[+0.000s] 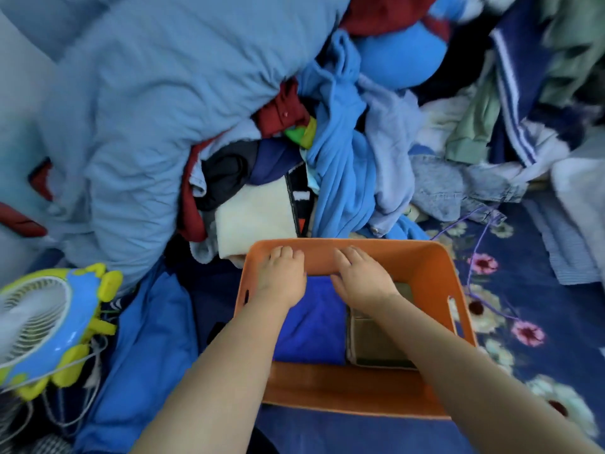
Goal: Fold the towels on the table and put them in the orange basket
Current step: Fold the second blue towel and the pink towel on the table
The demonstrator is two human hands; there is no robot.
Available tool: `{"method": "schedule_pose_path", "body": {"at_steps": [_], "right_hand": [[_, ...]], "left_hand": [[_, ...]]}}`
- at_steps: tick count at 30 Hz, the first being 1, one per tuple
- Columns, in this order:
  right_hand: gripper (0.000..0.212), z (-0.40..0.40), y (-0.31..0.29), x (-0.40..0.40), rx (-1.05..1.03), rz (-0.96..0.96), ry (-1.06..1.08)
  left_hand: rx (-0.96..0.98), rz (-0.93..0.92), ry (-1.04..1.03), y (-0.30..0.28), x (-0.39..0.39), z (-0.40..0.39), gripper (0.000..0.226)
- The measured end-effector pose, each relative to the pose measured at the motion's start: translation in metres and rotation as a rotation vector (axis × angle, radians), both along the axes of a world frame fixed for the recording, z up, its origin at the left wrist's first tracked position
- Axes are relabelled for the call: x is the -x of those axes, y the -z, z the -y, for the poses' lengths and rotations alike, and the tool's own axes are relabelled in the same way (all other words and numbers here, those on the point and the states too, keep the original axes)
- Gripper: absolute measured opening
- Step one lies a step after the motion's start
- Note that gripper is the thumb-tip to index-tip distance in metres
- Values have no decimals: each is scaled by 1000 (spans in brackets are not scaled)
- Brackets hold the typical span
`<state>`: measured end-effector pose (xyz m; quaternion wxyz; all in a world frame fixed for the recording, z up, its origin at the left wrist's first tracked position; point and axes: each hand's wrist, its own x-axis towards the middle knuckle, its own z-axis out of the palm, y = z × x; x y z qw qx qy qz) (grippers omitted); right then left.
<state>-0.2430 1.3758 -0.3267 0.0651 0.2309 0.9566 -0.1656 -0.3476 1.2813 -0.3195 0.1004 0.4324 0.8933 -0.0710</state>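
A: What's the setting?
B: A floral sheet (523,290) covers the surface, heaped with clothes (343,152) behind and a pale blue duvet (147,109) at the left. A small fan (42,326) lies at the left edge.

A: And the basket?
B: The basket (435,276) sits in the middle, just in front of the heap. Inside, a folded blue towel (314,319) lies left, touching a folded tan towel (376,339) on the right.

A: The hands?
B: Both reach into the basket. The left hand (281,276) and right hand (360,276) lie palm down, fingers fairly straight against the far wall, gripping nothing.
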Motion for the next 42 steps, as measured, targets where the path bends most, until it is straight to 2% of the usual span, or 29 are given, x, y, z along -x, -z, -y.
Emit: {"method": "schedule_pose_path", "body": {"at_steps": [4, 8, 13, 17, 22, 26, 31, 36, 42], "right_hand": [[41, 3, -89, -32, -134, -143, 5], [39, 21, -171, -83, -224, -249, -4], [36, 53, -250, -158, -356, -323, -9], [35, 90, -301, -236, -466, -347, 96], [29, 132, -330, -314, -572, -370, 248], [34, 188, -346, -406, -649, -355, 432], [36, 252, -346, -529, -685, -289, 707], [38, 319, -354, -672, -715, -153, 949], [39, 405, -371, -852, -754, -153, 1293]], "left_hand": [[-78, -116, 32, -94, -36, 2, 31], [-191, -223, 49, -177, -86, 19, 31], [-249, -297, 79, -251, -152, 49, 31], [-310, -335, 172, -296, -218, 84, 30], [-304, -302, 254, -324, -287, 116, 35], [-345, -271, 448, -334, -371, 151, 38], [-302, -213, 696, -333, -482, 177, 37], [-360, -135, 930, -343, -622, 202, 40], [-431, -53, 1208, -361, -809, 245, 38]]}}
